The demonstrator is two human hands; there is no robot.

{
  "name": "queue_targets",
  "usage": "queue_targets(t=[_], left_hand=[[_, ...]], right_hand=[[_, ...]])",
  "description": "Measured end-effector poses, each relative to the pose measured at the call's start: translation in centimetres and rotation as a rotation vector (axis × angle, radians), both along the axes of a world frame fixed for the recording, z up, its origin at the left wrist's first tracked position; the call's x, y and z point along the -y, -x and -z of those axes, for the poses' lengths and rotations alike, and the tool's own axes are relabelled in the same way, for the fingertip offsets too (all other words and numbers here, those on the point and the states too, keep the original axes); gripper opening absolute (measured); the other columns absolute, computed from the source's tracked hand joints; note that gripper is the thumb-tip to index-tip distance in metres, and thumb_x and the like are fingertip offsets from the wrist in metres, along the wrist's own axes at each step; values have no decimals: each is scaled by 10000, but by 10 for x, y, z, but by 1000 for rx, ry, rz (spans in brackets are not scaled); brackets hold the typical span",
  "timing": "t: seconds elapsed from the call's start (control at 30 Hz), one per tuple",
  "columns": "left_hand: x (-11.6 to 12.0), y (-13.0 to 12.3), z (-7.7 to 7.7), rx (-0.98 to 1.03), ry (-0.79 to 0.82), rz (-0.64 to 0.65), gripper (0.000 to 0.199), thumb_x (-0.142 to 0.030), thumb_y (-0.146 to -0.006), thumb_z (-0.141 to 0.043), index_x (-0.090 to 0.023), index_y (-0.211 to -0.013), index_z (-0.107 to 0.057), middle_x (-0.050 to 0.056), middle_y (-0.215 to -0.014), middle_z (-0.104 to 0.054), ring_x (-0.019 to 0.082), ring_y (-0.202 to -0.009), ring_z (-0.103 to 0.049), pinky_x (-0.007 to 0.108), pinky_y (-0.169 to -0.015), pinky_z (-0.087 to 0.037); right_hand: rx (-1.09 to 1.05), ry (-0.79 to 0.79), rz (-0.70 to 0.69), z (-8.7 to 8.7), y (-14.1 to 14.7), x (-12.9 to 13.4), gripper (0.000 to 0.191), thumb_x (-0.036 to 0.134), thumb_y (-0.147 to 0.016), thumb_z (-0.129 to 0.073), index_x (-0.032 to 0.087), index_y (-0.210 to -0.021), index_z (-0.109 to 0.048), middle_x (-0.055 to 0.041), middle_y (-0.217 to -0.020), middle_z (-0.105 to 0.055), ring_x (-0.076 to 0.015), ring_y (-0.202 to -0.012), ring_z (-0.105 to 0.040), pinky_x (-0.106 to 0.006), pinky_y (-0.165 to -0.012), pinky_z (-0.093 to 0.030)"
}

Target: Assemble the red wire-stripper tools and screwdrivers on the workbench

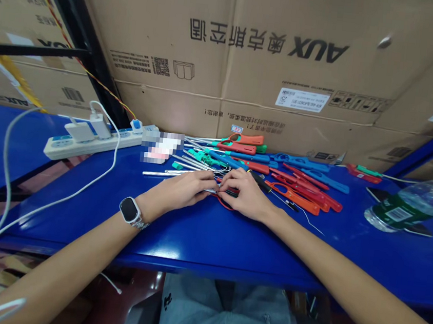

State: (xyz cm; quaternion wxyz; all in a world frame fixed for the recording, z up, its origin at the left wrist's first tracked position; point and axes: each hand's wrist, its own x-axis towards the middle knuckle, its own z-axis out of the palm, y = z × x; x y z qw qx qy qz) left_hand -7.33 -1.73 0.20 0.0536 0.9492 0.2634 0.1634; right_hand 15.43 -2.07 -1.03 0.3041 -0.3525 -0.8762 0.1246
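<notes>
My left hand (190, 187), with a watch (129, 210) on its wrist, pinches a small metal piece just above the blue table (201, 237). Beside it, my right hand (242, 193) has its fingers closed around a small black part (232, 191). The fingertips of both hands nearly touch, and hide much of what they hold. A red loop shows beneath them. Behind and around the hands lie several lighter casings: red ones (306, 189), an orange one (294, 197), blue ones (326, 179) and green ones (203, 156). Metal tubes (157, 174) lie to the left.
A white power strip (83, 143) with plugs and cables stands at the left. On the right a plastic bottle (401, 207) rests by a dark flat object (418, 229). Large cardboard boxes (248, 83) rise behind the table. A thin wire (311, 221) lies right of my hands.
</notes>
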Motion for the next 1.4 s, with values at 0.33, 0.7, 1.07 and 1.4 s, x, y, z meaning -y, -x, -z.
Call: queue_targets(t=[0.33,0.7,1.07,1.4], left_hand=[[3,2,-2,60,79,20,227,-194,-981,-534,-178,-1094,-731,93,-1041,-695,198,-918,-674,346,-846,-541],[-2,-3,7,76,10,67,289,-226,-1052,-453,-170,-972,-725,81,-961,-675,182,-859,-657,325,-805,-537],[-5,-6,11,110,1,47,272,-258,-1065,-434,-187,-1092,-696,86,-1065,-669,200,-976,-656,357,-894,-543],[-2,-9,9,141,91,-23,184,-263,-994,-572,-213,-1153,-650,69,-1093,-691,213,-1009,-656,364,-903,-537]], right_hand=[[48,-28,14,-1,2,4,67,186,-822,-730,213,-767,-703,-30,-957,-705,-235,-982,-577,-438,-895,-385],[-157,-74,131,-14,-14,-6,212,66,-797,-548,201,-868,-695,-63,-958,-698,-236,-974,-612,-413,-892,-459],[186,-99,229,-20,-37,-17,128,311,-890,-685,215,-948,-746,-103,-1075,-645,-296,-1053,-549,-431,-874,-395],[428,36,85,-30,-31,-16,253,461,-933,-665,252,-991,-795,-102,-983,-708,-314,-991,-551,-410,-831,-344]])
